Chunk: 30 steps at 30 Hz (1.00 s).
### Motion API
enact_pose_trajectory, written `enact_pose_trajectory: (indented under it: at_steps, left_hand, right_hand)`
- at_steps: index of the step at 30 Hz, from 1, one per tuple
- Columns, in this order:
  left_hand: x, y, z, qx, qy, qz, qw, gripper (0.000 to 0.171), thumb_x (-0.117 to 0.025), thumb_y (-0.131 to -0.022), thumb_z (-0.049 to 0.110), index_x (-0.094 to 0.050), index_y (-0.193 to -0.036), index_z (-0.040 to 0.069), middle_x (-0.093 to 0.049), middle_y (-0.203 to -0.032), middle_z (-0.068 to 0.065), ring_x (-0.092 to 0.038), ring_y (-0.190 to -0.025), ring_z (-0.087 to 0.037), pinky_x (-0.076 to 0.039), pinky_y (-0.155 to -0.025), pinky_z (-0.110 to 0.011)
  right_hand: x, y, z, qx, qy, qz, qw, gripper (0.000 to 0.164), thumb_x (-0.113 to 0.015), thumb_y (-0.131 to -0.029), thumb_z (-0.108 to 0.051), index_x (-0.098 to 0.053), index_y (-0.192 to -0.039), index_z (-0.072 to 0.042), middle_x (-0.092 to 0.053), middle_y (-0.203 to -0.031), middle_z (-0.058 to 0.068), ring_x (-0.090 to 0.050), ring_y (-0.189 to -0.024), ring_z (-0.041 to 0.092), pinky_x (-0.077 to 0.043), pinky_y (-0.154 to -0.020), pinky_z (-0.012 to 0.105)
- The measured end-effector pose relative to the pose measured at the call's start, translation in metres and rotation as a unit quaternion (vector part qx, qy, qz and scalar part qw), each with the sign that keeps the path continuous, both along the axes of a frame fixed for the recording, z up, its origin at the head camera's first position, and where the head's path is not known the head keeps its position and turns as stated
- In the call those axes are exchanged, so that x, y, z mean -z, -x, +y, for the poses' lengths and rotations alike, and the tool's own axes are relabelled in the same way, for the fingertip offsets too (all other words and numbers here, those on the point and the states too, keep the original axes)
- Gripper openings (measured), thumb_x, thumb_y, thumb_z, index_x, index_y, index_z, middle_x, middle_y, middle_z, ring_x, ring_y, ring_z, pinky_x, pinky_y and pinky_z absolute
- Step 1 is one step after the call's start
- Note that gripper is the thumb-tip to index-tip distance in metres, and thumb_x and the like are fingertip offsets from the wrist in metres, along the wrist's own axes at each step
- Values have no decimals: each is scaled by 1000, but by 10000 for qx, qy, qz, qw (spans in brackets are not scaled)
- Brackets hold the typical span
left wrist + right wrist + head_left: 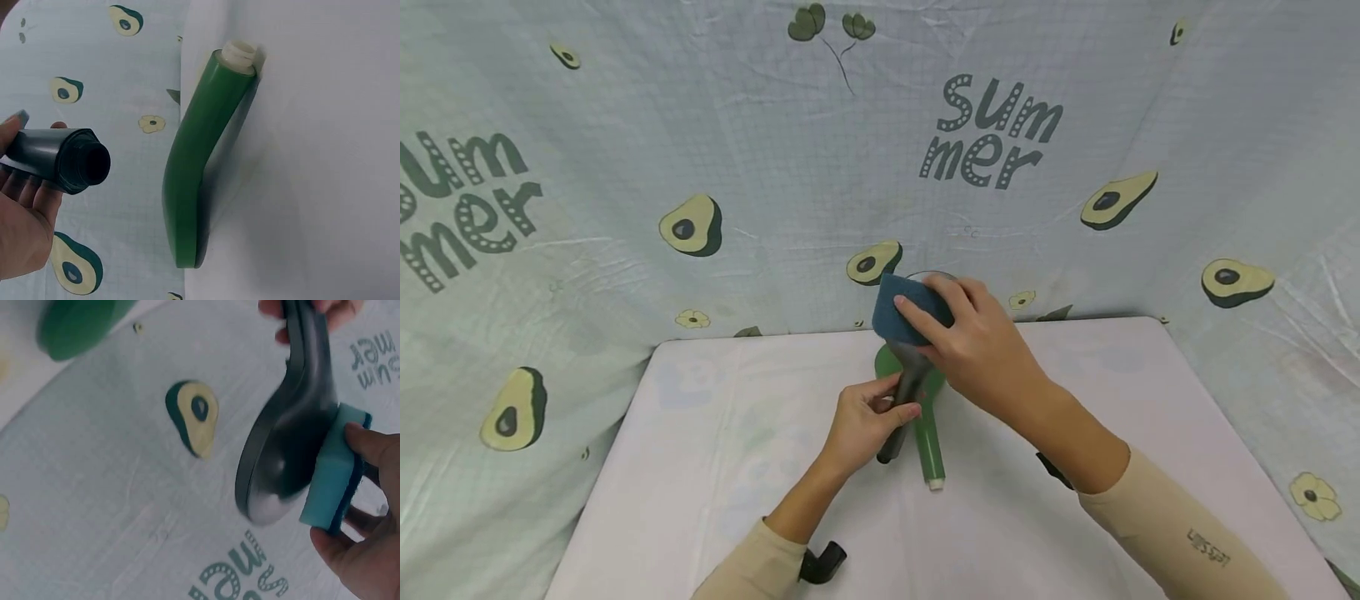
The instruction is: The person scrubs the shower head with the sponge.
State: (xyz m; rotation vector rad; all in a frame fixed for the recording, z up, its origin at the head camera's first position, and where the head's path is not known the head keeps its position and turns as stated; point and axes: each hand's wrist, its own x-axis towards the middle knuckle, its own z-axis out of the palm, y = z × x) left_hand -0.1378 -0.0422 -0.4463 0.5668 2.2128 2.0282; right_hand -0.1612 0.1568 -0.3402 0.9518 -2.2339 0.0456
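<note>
My left hand (861,427) grips the handle of a dark grey shower head (294,437), fingers and thumb around it, raised above the table with its round head upward. A blue scouring sponge (906,310), light foam on one side and darker on the other, is pinched in my right hand (988,350). In the right wrist view the foam side of the sponge lies against the back of the shower head. A green shower head (197,156) with a white threaded end lies on the table below, partly hidden by the dark one in the head view.
The white-covered table (737,433) reaches back to a pale cloth (790,208) printed with avocados and lettering. A black bent piece (823,563) shows beside the left sleeve; another black piece (1054,470) shows by the right forearm.
</note>
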Motion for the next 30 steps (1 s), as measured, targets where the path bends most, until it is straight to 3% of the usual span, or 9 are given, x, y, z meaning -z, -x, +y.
enact_pose_trajectory:
  at_steps: [6, 10, 17, 22, 26, 30]
  left_hand:
    - [-4, 4, -4, -131, -97, 10, 9999, 34, -74, -93, 2, -70, -125, -6, -74, -117, -24, -78, -92, -32, -63, -82, -30]
    - [-4, 3, -4, -164, -163, -81, 9997, 29, -73, -94, 2, -70, -122, -7, -74, -114, -25, -78, -93, -31, -63, -84, -31]
    - [-2, 1, -7, 63, -559, -280, 9980, 47, -72, -94, -1, -60, -140, -4, -70, -124, -28, -75, -102, -38, -62, -88, -32]
    - [0, 0, -8, 122, -675, -331, 9971, 48, -72, -93, -2, -61, -140, -3, -71, -121, -29, -77, -98, -22, -62, -90, -32]
    - [1, -1, -8, 137, -674, -306, 9972, 48, -72, -93, -5, -61, -139, -5, -71, -120, -30, -76, -92, -11, -61, -90, -30]
    - [1, 0, -8, 192, -689, -264, 9971, 49, -72, -94, -2, -59, -141, -4, -71, -119, -31, -77, -90, -12, -60, -92, -30]
  right_hand:
    - [29, -22, -15, 163, -151, 369, 9991, 62, -88, -84, -30, -65, -140, -16, -61, -132, 27, -62, -110, 41, -59, -93, 47]
    - [36, -23, -16, 119, -134, 349, 9992, 63, -88, -84, -28, -64, -141, -17, -59, -135, 26, -61, -113, 40, -59, -93, 47]
    - [11, 0, 3, -35, 543, -82, 9985, 61, -82, -91, -23, -59, -147, -16, -54, -142, 26, -55, -126, 44, -50, -108, 54]
    - [-6, 20, 18, 25, 1025, -547, 9932, 60, -78, -94, -20, -55, -150, -14, -50, -149, 24, -50, -137, 43, -46, -111, 58]
    - [-7, 25, 22, -21, 1237, -788, 9892, 60, -77, -95, -18, -54, -150, -13, -48, -151, 24, -46, -140, 43, -42, -114, 58]
    - [2, 18, 17, -147, 1192, -631, 9908, 60, -80, -91, -16, -58, -147, -11, -50, -146, 27, -47, -137, 45, -41, -116, 57]
